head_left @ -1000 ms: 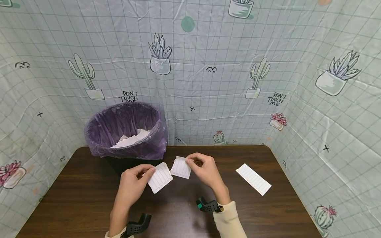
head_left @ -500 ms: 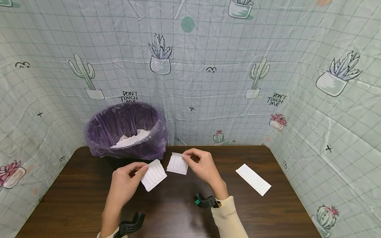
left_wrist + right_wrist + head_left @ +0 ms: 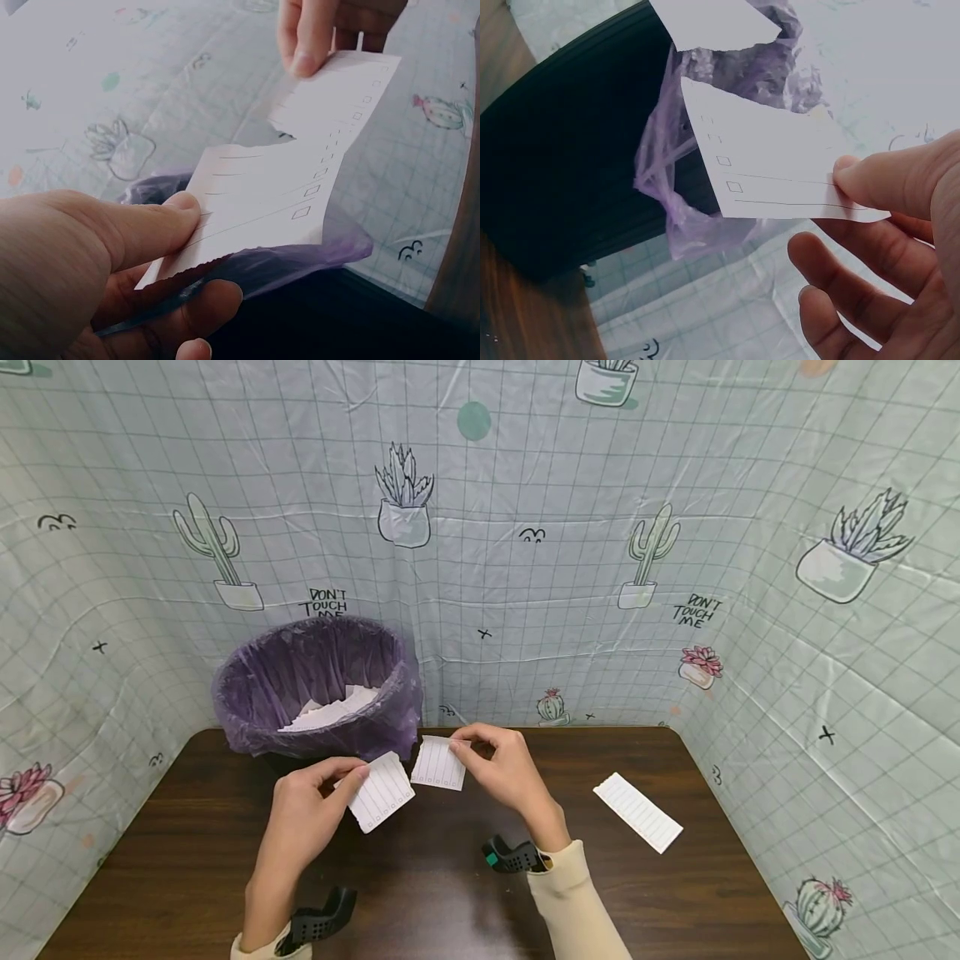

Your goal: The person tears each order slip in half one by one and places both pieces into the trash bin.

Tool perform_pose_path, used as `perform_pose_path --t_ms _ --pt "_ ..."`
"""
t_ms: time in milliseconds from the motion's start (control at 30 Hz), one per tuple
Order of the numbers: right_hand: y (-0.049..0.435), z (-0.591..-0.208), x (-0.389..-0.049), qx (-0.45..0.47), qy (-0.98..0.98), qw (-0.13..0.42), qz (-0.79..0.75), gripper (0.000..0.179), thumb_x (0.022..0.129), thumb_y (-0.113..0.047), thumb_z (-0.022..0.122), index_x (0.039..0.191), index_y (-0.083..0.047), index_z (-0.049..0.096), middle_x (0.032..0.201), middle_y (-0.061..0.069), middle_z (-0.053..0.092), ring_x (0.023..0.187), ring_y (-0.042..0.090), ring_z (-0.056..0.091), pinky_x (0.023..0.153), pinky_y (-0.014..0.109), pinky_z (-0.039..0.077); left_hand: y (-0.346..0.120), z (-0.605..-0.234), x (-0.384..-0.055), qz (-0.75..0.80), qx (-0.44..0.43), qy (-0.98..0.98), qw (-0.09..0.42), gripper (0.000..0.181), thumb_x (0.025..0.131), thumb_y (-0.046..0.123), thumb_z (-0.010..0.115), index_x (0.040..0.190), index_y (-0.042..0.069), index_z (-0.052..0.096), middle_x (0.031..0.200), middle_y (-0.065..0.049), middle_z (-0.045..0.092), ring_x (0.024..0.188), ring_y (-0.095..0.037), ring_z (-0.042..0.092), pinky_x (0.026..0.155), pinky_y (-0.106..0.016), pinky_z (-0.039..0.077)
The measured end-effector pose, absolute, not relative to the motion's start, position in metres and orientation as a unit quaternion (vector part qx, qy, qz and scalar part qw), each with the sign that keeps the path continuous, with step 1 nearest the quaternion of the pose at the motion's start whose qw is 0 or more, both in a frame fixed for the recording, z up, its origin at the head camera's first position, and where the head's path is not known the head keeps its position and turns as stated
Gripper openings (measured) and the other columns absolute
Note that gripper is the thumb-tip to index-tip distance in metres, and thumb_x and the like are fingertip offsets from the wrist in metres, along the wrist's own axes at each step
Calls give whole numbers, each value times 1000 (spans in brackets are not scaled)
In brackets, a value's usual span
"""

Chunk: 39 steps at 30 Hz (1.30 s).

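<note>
My left hand point(image 3: 303, 810) pinches a torn piece of lined paper point(image 3: 381, 793) between thumb and fingers, just in front of the bin. A second torn piece point(image 3: 438, 763) is pinched by my right hand point(image 3: 504, 768), a little to the right of the first. Small printed checkboxes run along one edge of both pieces, and their torn edges look ragged. In the right wrist view the two pieces point(image 3: 772, 165) appear apart, with a gap between them. Behind the hands stands a dark bin point(image 3: 562, 142) lined with a purple bag point(image 3: 322, 743), holding several torn paper scraps point(image 3: 330, 714).
A lined paper strip point(image 3: 639, 812) with one ragged end lies on the right of the dark wooden table point(image 3: 450, 893). A cactus-print sheet point(image 3: 510, 577) hangs behind and along both sides. Each wrist wears a black camera mount point(image 3: 513, 856).
Both hands, each still pinching its paper piece, have shifted left and slightly away from me toward the bin. The bin and the strip on the table stay put.
</note>
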State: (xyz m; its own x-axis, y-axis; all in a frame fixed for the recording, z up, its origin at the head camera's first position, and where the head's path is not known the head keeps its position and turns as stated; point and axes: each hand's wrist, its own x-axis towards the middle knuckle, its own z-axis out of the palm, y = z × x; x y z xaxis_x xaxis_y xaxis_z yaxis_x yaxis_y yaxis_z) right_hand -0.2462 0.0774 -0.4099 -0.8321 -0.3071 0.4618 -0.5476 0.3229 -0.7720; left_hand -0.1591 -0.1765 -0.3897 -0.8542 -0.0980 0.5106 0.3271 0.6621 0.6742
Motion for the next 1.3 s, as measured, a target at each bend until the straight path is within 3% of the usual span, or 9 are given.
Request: perform_pose_path --t_ms 233,867,1133,1300 --pt "76 -399 -249 278 -808 123 505 7 97 -14 72 98 -12 79 85 0 75 63 8 55 59 23 46 -180 -381 -160 -394 -79 -872 279 5 92 10 77 95 10 81 76 2 73 63 -1 51 57 -15 40" --pt "68 -375 -254 301 -805 140 491 9 97 -14 71 99 -9 78 92 3 77 68 19 62 63 24 49 -191 -358 -164 -350 -113 -867 337 6 89 5 79 93 8 80 73 1 71 63 -2 49 58 -13 38" --pt "66 -368 -256 312 -803 142 487 8 97 -15 71 99 -11 78 93 1 78 69 12 61 64 27 51 -199 -346 -163 -341 -111 -862 359 7 87 2 79 94 6 80 71 -1 69 59 -1 46 56 -14 36" --pt "63 -363 -259 322 -802 150 479 9 97 -14 71 98 -9 78 93 2 78 74 11 63 72 28 55 -202 -338 -162 -335 -108 -861 366 7 87 2 79 93 5 80 71 -2 69 58 -1 46 55 -14 36"
